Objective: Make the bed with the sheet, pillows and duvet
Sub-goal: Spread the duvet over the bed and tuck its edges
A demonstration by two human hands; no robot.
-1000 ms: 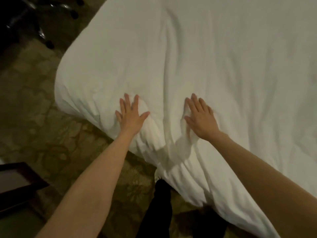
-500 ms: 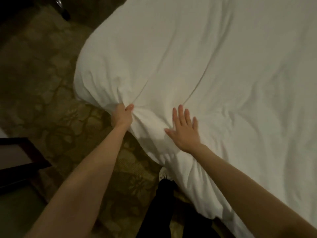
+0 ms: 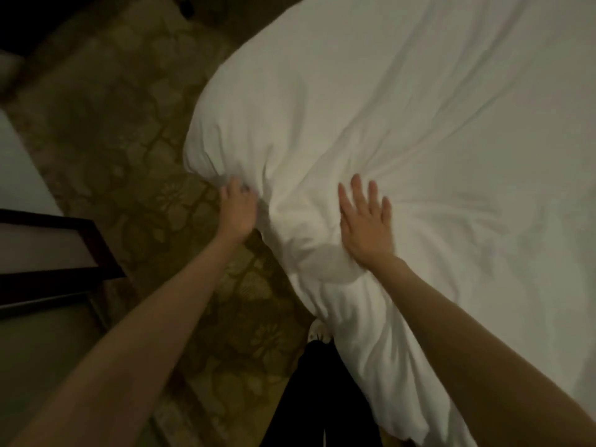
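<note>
The white duvet [image 3: 419,124] fills the view from 12 to 5 o'clock and runs off the top and right edges, hiding whatever lies beneath it. Patterned carpet [image 3: 129,140] spreads from 11 to 7 o'clock, dim and blurred. A dark frame [image 3: 64,246] at 9 o'clock is cut off by the left edge. Black-clad legs [image 3: 316,398] stand at 6 o'clock. The right hand [image 3: 366,224] lies flat on the duvet, fingers straight and spread. At its 9 o'clock, the left hand [image 3: 238,211] grips the duvet's bunched edge, fingertips buried in folds. A white shoe [image 3: 317,330] peeks out, mostly hidden.
</note>
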